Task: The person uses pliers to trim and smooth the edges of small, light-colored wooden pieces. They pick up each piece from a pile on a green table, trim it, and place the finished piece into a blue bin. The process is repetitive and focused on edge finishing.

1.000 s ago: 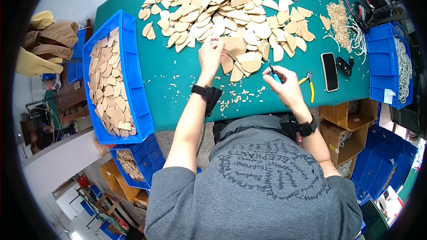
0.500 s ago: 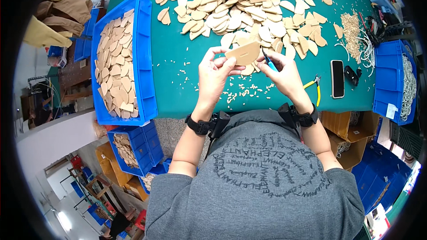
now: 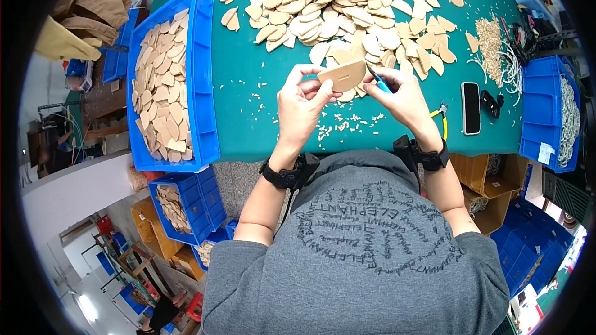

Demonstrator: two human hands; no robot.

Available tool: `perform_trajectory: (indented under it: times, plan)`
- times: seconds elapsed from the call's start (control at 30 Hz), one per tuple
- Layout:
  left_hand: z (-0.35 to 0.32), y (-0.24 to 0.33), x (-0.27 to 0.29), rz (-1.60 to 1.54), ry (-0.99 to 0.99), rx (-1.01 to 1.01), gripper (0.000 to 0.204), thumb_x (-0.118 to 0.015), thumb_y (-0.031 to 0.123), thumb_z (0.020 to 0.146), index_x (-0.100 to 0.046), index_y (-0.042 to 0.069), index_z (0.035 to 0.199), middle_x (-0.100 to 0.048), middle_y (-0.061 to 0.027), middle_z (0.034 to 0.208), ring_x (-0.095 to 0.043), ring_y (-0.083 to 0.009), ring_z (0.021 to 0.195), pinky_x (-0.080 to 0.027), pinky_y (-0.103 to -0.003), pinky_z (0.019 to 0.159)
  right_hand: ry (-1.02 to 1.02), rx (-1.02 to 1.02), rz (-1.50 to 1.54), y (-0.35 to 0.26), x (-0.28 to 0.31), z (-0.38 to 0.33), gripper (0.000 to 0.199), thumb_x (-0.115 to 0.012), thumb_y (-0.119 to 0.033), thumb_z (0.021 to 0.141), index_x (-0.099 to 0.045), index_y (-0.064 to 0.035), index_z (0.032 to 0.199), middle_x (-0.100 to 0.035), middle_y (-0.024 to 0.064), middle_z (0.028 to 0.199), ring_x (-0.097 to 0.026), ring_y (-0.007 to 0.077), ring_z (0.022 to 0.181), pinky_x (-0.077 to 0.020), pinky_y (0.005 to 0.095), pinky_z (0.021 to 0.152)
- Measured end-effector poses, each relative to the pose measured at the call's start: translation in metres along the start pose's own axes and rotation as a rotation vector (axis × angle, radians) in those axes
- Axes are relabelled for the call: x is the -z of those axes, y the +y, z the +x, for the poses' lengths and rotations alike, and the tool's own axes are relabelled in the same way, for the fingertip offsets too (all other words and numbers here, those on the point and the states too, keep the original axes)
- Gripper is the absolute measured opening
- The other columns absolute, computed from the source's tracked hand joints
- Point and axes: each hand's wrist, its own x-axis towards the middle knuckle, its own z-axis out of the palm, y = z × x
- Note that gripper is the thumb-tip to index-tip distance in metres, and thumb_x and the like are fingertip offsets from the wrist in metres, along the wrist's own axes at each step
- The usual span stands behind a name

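Your bench is a green table [image 3: 248,99] littered with pale shavings. At its left sits a blue bin [image 3: 202,80] of tan wooden pieces; further blue crates stand on the floor below. A heap of cut pieces [image 3: 347,0] covers the far middle; a phone [image 3: 470,108] and another blue bin [image 3: 539,108] lie right. Your left hand [image 3: 301,102] grips a half-round wooden piece [image 3: 343,74] above the table; your right hand [image 3: 403,96] is closed on a blue-handled tool [image 3: 377,79] at its edge. Since half a second ago, the piece is turned flatter, the hands barely shifted.
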Motion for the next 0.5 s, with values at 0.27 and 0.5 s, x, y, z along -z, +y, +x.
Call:
perform_trajectory:
  times: [0.27, 0.5]
  plan:
    - [-0.0053, -0.0009, -0.0012, 0.047, 0.024, -0.013, 0.026, -0.062, 0.005, 0.089, -0.047, -0.003, 0.109, -0.067, -0.0206, 0.093, -0.069, -0.0227, 0.079, -0.057, -0.027, 0.067, -0.028, -0.011, 0.023, 0.0007, -0.0029, 0.0001, 0.019, -0.066, -0.017, 0.081, -0.068, -0.0021, 0.092, -0.067, 0.0026, 0.078, -0.058, 0.0062, 0.069, -0.0473, 0.0232, 0.065]
    - [-0.0048, -0.0016, 0.0008, 0.079, 0.031, -0.031, 0.024, -0.061, 0.004, 0.090, -0.048, -0.003, 0.108, -0.067, -0.0206, 0.092, -0.069, -0.0224, 0.078, -0.057, -0.028, 0.067, 0.018, 0.051, 0.056, 0.0064, -0.0083, 0.0009, 0.017, -0.068, -0.013, 0.081, -0.067, -0.0009, 0.092, -0.067, 0.0023, 0.080, -0.058, 0.0057, 0.069, -0.0470, 0.0219, 0.065]
